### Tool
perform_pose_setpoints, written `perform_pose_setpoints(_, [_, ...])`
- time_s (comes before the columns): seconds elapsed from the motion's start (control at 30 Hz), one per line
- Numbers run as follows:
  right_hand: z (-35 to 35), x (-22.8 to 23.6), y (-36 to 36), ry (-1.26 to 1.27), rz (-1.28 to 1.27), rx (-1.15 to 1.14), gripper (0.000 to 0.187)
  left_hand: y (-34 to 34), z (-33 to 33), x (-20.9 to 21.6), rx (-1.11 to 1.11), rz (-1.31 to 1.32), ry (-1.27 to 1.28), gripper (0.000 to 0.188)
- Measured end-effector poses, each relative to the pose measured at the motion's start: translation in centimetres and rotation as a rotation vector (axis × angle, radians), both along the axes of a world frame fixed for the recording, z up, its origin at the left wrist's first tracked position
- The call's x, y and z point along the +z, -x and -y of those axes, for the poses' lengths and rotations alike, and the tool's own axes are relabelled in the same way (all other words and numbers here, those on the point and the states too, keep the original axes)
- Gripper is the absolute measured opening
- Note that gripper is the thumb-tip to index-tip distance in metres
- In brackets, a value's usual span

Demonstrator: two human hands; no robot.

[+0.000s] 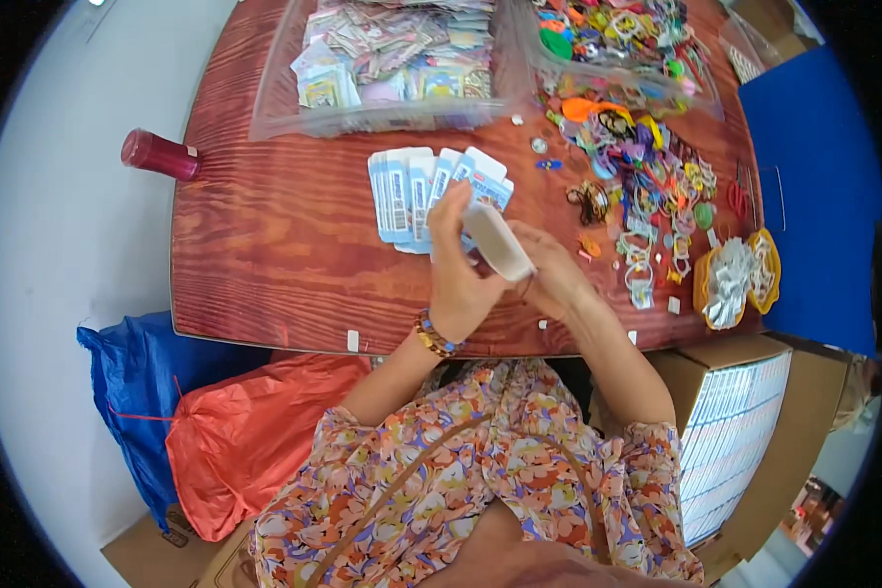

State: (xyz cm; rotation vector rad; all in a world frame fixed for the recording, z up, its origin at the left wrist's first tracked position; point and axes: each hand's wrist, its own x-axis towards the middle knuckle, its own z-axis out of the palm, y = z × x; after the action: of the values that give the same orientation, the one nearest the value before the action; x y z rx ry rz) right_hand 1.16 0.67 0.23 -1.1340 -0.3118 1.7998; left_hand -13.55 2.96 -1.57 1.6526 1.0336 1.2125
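The work in hand is judged to be handling of a single small carton: a pale white, rectangular, thin-walled card carton [498, 245], apparently open toward the viewer, is held above the tabletop, just in front of and to the right of an overlapping row of light-blue and white printed card cartons [394, 201], which serves as landmark. The next move, in this inspector's judgement, calls for a light, steady hold, since thin card may buckle under a hard squeeze. The left hand [453, 284] rises nearly upright, palm turned inward, its fingers along the carton's left side and its thumb across the near end; the grip is closed to the carton's width. The right hand [556, 274] comes in at a slant from the lower right, fingers bent toward the carton's right side; the fingertips are partly hidden, so firm contact or any small item held there cannot be told. A loose heap of multicoloured plastic trinkets [647, 176] lies to the right of the row, and a clear plastic tub [265, 122] of flat printed packets [392, 49] stands beyond it.
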Motion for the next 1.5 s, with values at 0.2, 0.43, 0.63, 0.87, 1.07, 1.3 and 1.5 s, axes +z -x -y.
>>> perform_pose_setpoints(0.2, [-10.6, 5.1, -0.7, -0.584, 1.021, 0.391, 0.019, 5.3, -2.9, 0.8, 0.019, 0.365, 0.286, 0.082])
perform_pose_setpoints(0.43, [-26.2, 1.2, 0.4, -0.733, 1.918, 0.686, 0.037, 6.3, -2.4, 0.4, 0.032, 0.174, 0.366, 0.093])
perform_pose_setpoints(0.63, [-28.1, 0.6, -0.5, -0.562, 1.941, 0.906, 0.051, 7.4, -2.4, 0.1, 0.109, 0.249, 0.383, 0.088])
perform_pose_setpoints(0.87, [-27.0, 4.3, -1.4, -0.623, 1.935, 0.738, 0.031, 6.8, -2.6, 0.1, 0.073, 0.118, 0.311, 0.085])
perform_pose_setpoints(1.07, [-24.3, 6.7, -3.1, -0.787, 1.703, 0.443, 0.029, 5.8, -2.8, 0.0, 0.121, -0.045, 0.280, 0.084])
perform_pose_setpoints(1.3, [-7.5, 10.5, -2.6, -0.857, 1.044, -0.033, 0.020, 3.5, -3.5, 0.3, 0.165, -0.293, -0.018, 0.082])
perform_pose_setpoints(1.5, [-1.6, 8.7, -3.2, -0.784, 1.388, 0.037, 0.029, 0.1, -2.7, 1.0, 0.044, -0.339, -0.146, 0.086])
